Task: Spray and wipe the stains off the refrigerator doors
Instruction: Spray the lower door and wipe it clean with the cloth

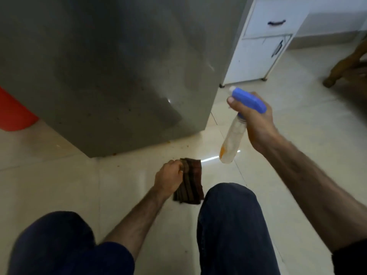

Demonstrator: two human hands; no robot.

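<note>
Knees: a crouching person's dark-trousered knees [228,225] fill the foreground, nearer the camera than the refrigerator door.
Left hand: the left hand [168,178] hangs low, in front of the door's bottom edge, fingers clenched around a folded brown striped cloth [190,185] that dangles just above the floor tiles [297,120].
Right hand: the right hand [252,120] is raised off the door's lower right corner, fingers wrapped around the neck of a spray bottle [232,141], with the forefinger lying forward under the blue head, apparently on the trigger.
Bottle axis: the clear body slants down toward the floor; the blue spray head [248,100] points up and left at the door, not touching it.
Refrigerator door: the grey steel door [103,72] stands beyond both hands, dotted with small dark specks low down.
Nearer hand: judged from here, the spraying hand is closer to the door's right edge; the cloth hand waits below.
Beyond: a red container [14,112] sits left of the refrigerator, a white cabinet [264,44] right.
Writing: none legible; the bottle carries no readable label.
</note>
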